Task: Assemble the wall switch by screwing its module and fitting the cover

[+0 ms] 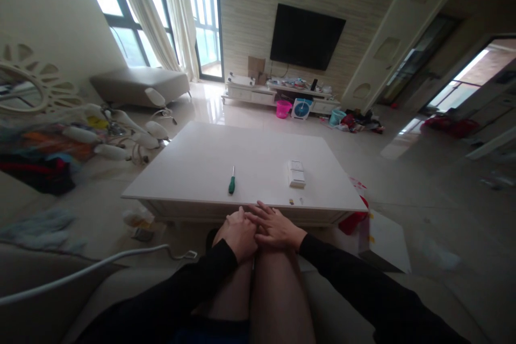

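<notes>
My left hand (241, 235) rests on my knee, its fingers lying over it with nothing in them. Beside it, my right hand (276, 227) lies flat with spread fingers, the fingertips reaching the left hand. Both are just in front of the white table (193, 161). On the tabletop, a screwdriver (231, 185) with a green handle points away from me. To its right is a small white block, perhaps a box or a switch (297, 178); its kind is unclear. Two tiny pieces, one yellowish (291, 202) and one pale (301, 201), lie near the front edge.
A white cable or tube (92, 263) crosses at lower left. A lamp with several white shades (110, 151) stands left of the table. A white box (387, 236) is on the floor at right. Beyond are a pink basket (283, 109) and a television (307, 36).
</notes>
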The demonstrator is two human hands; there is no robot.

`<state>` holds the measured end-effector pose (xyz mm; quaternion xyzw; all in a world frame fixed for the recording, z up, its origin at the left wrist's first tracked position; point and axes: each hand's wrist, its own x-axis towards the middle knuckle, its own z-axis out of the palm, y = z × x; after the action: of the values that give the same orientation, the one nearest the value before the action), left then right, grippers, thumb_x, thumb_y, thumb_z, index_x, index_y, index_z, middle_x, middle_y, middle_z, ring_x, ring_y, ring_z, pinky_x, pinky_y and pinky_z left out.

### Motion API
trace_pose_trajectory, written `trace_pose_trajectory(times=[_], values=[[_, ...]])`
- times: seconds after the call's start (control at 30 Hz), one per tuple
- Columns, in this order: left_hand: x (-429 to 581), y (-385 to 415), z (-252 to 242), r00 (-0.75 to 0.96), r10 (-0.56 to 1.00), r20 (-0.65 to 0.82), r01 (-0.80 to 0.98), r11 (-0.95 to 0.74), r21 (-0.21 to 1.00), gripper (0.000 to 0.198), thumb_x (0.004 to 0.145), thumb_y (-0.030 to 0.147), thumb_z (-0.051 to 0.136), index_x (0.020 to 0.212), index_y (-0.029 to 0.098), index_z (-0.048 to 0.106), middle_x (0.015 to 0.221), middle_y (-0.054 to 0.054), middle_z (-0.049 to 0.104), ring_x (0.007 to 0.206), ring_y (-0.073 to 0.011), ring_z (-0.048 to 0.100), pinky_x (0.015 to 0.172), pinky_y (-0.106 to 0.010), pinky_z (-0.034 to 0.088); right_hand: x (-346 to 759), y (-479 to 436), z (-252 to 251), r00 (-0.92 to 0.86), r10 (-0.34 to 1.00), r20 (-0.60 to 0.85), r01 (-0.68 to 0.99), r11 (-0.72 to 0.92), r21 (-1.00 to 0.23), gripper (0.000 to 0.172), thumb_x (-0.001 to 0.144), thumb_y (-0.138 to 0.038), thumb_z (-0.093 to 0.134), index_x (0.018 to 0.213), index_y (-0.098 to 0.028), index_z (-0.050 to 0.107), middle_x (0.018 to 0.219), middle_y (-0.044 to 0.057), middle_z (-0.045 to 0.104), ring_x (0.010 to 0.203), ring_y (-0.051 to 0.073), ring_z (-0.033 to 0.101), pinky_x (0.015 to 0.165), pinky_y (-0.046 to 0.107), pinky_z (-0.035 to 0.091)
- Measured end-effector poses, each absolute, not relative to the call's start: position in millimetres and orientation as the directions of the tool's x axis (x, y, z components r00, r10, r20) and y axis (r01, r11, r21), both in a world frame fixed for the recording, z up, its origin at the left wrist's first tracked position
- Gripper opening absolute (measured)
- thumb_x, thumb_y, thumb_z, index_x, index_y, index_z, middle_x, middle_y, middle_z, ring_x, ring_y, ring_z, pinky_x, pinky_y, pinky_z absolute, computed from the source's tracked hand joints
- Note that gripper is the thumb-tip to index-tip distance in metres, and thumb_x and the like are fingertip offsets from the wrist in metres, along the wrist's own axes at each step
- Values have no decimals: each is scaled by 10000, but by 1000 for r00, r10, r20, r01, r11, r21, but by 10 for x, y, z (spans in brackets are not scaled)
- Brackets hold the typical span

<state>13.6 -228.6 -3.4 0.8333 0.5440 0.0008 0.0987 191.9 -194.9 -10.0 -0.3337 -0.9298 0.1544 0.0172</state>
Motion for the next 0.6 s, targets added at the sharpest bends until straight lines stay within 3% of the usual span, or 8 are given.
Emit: trace_pose_trajectory(times=[0.13, 0.27, 0.47, 0.6], values=[[93, -2163, 116, 417, 897, -145, 908, -405, 102, 578, 835, 415, 607, 1266, 44, 710, 1305, -341, 638, 1252, -536, 535, 975, -730, 396, 1996, -2004, -82, -735, 671, -92, 668, 695, -267, 787, 984, -447, 512, 1653, -402, 102, 1743, 23, 188, 1589, 364, 172, 1122, 684, 384], [-145, -1930, 82, 532, 826, -187, 847, -522, 106, 393, 828, 376, 579, 1043, 124, 789, 1092, -242, 744, 1076, -406, 657, 921, -600, 487, 2048, -2037, -56, -704, 702, -112, 705, 669, -237, 758, 970, -478, 539, 1637, -434, 182, 1743, 19, 187, 1577, 405, 178, 1092, 744, 389], [-481, -1650, -20, 589, 768, -251, 802, -593, 67, 373, 794, 398, 569, 887, 133, 815, 940, -210, 776, 912, -363, 742, 808, -473, 564, 2188, -1982, 66, -660, 689, -299, 750, 629, -208, 729, 955, -531, 539, 1617, -458, 243, 1755, -24, 108, 1588, 467, 78, 1032, 828, 377], [-504, -1612, 10, 642, 730, -235, 765, -628, 140, 319, 793, 365, 569, 889, 214, 833, 922, -136, 795, 899, -298, 753, 817, -393, 568, 2351, -1917, 107, -674, 670, -311, 738, 613, -281, 732, 945, -541, 561, 1615, -438, 284, 1750, -25, 149, 1572, 399, 240, 1167, 664, 377]])
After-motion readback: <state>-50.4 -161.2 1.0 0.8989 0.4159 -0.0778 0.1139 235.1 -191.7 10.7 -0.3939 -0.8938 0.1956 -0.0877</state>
